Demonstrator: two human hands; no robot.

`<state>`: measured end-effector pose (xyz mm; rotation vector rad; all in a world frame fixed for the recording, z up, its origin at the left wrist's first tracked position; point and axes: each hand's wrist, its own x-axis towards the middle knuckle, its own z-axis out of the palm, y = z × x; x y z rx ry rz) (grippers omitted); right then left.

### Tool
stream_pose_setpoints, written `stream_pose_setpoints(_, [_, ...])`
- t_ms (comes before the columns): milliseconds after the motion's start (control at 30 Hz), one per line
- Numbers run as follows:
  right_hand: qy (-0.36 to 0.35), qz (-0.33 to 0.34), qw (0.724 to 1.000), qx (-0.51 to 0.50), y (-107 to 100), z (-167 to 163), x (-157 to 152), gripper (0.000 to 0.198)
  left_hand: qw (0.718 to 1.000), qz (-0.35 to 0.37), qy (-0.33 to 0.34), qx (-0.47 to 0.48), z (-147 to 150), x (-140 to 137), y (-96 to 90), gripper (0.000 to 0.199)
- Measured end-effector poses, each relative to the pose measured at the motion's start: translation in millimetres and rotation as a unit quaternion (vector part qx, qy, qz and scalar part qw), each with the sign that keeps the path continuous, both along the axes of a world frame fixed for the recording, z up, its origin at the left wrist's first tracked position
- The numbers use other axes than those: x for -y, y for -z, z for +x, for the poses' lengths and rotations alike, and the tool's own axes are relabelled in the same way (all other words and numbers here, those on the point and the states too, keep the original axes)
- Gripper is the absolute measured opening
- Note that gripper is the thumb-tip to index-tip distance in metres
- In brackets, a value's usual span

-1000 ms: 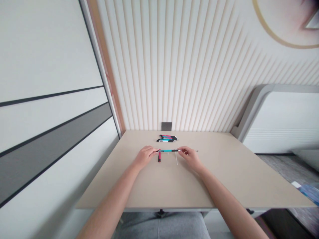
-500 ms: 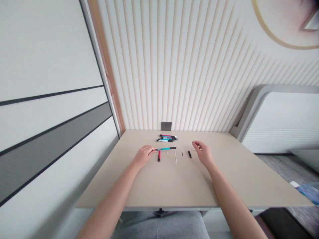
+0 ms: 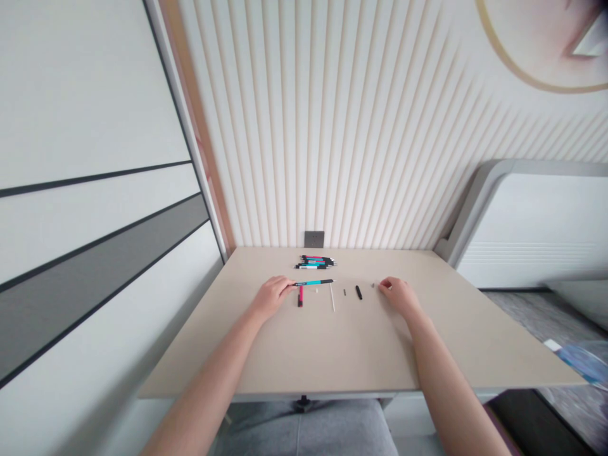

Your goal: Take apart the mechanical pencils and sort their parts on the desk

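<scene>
My left hand [image 3: 274,295] grips one end of a blue-and-black pen [image 3: 314,282], held level just above the table. Below it lies a red-and-black pen barrel piece [image 3: 301,297], with a tiny whitish part [image 3: 316,291] to its right. A thin white refill [image 3: 332,297], a small grey spring-like piece [image 3: 344,292] and a black pen grip [image 3: 358,292] lie in a row farther right. My right hand [image 3: 398,295] rests at the tabletop with its fingertips together, right beside a tiny grey part [image 3: 373,285]. Whether anything is between those fingertips is hidden.
Several pens in black, blue, red and white lie in a pile [image 3: 314,262] at the back of the beige table [image 3: 327,354]. A dark wall socket [image 3: 314,239] sits behind them on the ribbed wall. A white cabinet stands left, and a grey-white headboard [image 3: 532,221] right.
My right hand has moved right and down to the tabletop, and the tiny grey part now shows beside its fingertips. My left hand keeps the blue-and-black pen. The view has shifted slightly.
</scene>
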<state>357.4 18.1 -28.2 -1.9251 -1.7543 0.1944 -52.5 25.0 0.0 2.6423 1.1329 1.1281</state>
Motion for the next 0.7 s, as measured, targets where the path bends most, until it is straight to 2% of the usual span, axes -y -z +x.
stream_pose_setpoints(233, [-0.034, -0.006, 0.999, -0.030, 2.2, -1.2, -4.0, 0.018, 1.000, 0.005, 0.003, -0.003, -0.1, -1.2, 1.2, 0.018])
stream_pose_setpoints(700, [-0.032, 0.013, 0.998, -0.060, 7.3, -3.0, -6.3, 0.030, 1.000, 0.004, 0.005, -0.011, -0.5, -2.9, 3.3, 0.020])
